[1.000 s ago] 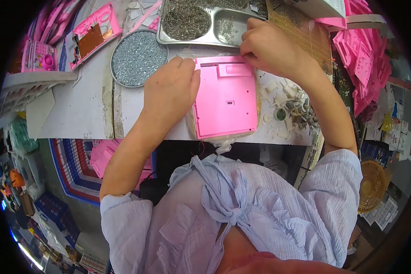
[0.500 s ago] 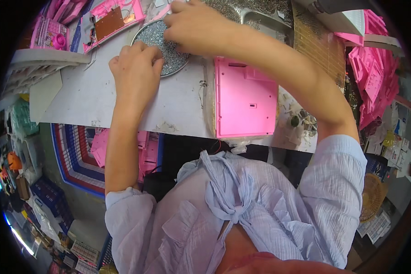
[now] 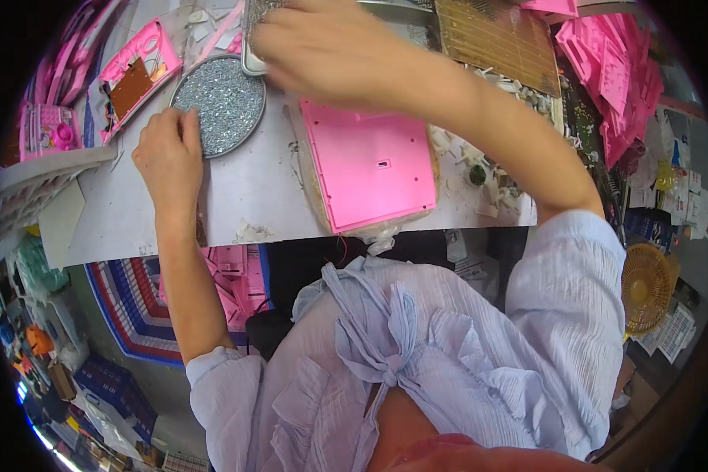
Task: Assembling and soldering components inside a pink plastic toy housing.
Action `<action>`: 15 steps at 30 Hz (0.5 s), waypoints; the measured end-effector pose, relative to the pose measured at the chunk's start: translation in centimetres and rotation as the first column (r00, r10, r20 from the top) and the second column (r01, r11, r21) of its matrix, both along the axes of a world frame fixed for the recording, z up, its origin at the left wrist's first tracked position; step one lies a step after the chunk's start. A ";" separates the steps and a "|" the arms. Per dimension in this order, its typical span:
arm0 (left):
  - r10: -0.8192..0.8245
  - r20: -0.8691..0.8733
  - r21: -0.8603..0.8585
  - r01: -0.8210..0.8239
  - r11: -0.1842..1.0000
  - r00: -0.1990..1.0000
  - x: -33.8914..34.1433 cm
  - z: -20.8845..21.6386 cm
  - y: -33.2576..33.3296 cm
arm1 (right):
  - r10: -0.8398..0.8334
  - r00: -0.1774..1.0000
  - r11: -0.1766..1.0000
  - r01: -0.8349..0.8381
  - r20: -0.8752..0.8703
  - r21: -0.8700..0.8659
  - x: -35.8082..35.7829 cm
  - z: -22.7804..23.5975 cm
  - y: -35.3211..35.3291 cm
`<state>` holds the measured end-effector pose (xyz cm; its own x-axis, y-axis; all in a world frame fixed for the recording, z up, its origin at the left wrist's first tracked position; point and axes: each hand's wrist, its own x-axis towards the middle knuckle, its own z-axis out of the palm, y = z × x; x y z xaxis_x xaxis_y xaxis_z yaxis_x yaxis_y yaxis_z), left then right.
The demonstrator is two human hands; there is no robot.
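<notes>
My left hand (image 3: pixel 167 153) is closed, fingers curled, beside the lower left rim of a round metal dish (image 3: pixel 222 106) full of small silver screws. Whatever its fingertips hold, if anything, is hidden. Blurred by motion, my right hand (image 3: pixel 315 51) reaches over the near left corner of a metal tray (image 3: pixel 252 64) with small metal parts in it. Its fingers cannot be made out clearly. A flat pink plastic panel (image 3: pixel 370 177) with small holes lies on the worktable below my right forearm, on a clear plastic wrapping.
A pink housing with a brown board (image 3: pixel 134 82) lies at the far left. Pink parts (image 3: pixel 606 86) are piled at the far right. Small loose pieces (image 3: pixel 488 177) lie right of the panel. Below the table edge (image 3: pixel 283 234) stands a red, white and blue basket (image 3: pixel 134 307).
My left hand has drawn back from over the screws to the dish's lower left side. My right hand has left the dish for the tray corner. The whole view has shifted.
</notes>
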<state>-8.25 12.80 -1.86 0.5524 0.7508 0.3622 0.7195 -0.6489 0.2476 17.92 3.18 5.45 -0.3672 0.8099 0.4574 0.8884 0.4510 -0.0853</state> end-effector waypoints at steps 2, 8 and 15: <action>-0.003 0.112 -0.106 0.015 0.994 0.994 0.3 0.8 -0.8 | -0.009 0.990 0.995 -0.005 -0.138 -0.101 3.6 1.4 -6.6; -0.435 0.415 -0.205 0.548 0.811 0.799 6.4 4.3 -9.9 | -0.217 0.902 0.962 0.134 -0.372 -0.237 5.5 -2.9 -16.0; -0.628 0.329 -0.267 0.707 0.655 0.706 10.8 4.9 -14.8 | -0.075 0.962 0.981 0.024 -0.263 -0.192 6.3 -2.2 -15.5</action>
